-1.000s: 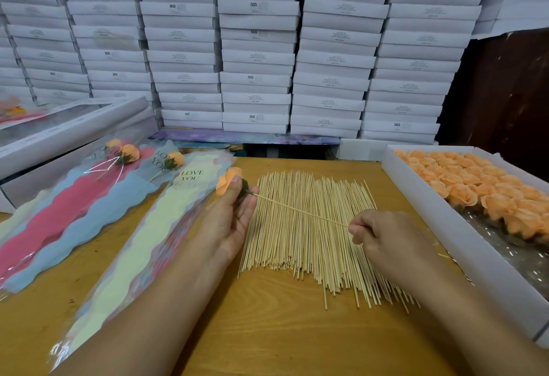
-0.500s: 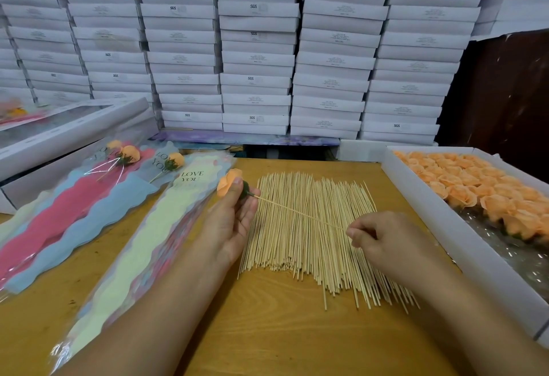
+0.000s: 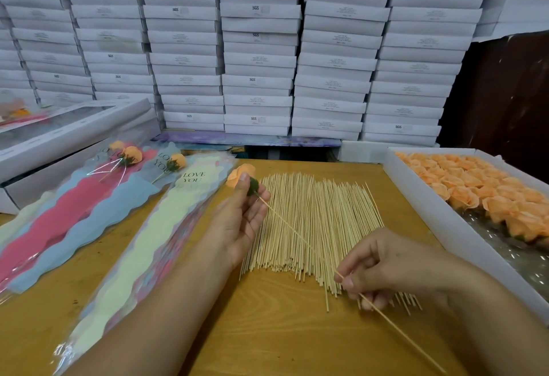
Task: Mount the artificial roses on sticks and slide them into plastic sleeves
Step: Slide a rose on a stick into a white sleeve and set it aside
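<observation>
My left hand [image 3: 242, 215] pinches an orange artificial rose [image 3: 239, 175] by its green base, held above the table. A thin wooden stick [image 3: 300, 239] runs from the rose's base down to the right, and my right hand [image 3: 377, 268] pinches it partway along, its free end reaching past the hand toward the table's near edge. Under both hands lies a spread pile of sticks [image 3: 315, 221]. To the left lie pastel plastic sleeves [image 3: 166, 227] printed LOVE YOU, and two sleeves hold finished roses [image 3: 175, 162].
A white tray [image 3: 416, 197] of several orange rose heads [image 3: 487, 191] stands at the right on the wooden table [image 3: 267, 331]. Stacked white boxes [image 3: 258, 49] form a wall behind. More white window boxes [image 3: 68, 126] sit at the left.
My right hand has slid down the stick toward me, away from the rose, so more stick shows between the hands and its tail now sticks out behind the right hand. The left hand stayed put.
</observation>
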